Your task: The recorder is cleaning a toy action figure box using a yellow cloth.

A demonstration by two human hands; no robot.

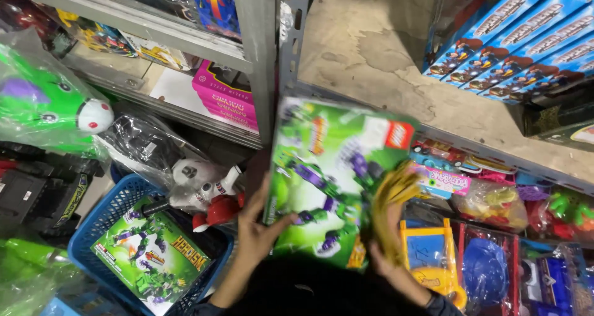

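Two hands hold one big green cardboard toy box [328, 180] up by the grey metal shelf [260, 62]. Left hand [257, 229] grips its edge; right hand [383, 254] also clutches a yellow cloth [393, 198]. Another green box [151, 254] already lies in the blue plastic basket [93, 229].

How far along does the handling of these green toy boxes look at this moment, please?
Done: one matching green box already lies in the blue basket. In hand: the left hand grips a second green toy box at its edge, while the right hand holds a yellow duster against it. Left: this box is not yet set down.
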